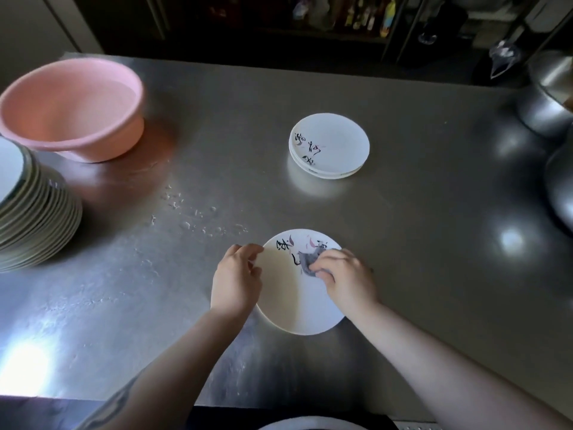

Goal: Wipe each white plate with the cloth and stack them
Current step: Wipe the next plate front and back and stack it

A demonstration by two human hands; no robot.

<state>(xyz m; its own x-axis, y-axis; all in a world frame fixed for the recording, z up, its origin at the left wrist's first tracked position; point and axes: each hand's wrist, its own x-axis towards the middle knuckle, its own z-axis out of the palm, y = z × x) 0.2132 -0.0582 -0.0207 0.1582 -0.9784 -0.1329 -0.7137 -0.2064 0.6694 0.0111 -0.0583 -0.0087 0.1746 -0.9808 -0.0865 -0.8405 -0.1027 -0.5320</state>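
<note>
Plate (pixel 297 293) on wet steel counter (pixel 418 212), dim kitchen.

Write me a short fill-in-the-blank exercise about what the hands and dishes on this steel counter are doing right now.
1. The right hand presses a grey ____ onto the near plate.
2. The left hand grips that plate's ____ edge.
3. The small plate stack lies ____ the near plate, farther from the person.
4. The basin at far left is ____ in colour.

Missing words: cloth; left; beyond; pink
</note>
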